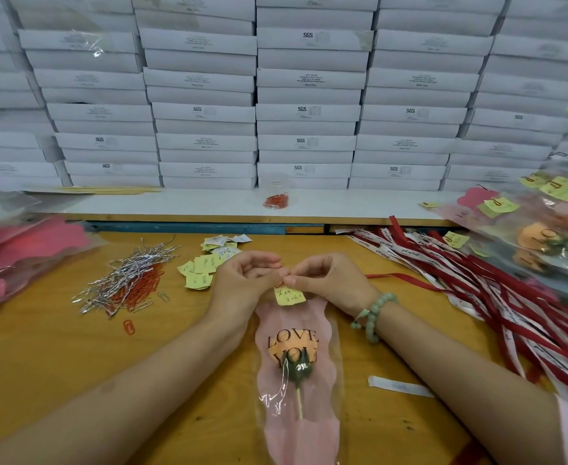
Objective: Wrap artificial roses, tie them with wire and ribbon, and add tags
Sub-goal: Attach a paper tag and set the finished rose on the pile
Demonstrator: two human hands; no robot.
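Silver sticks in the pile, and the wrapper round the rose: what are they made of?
The silver sticks look like thin wire covered in shiny metallic foil: they glint and keep their bends and kinks. The wrapper looks like glossy clear plastic film over a matte pink layer, perhaps paper: white glare streaks and creases show on it.

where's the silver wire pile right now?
Head view: the wire pile lies on the table, left of the left hand, overlapping red paper clips and beside the loose yellow tags.
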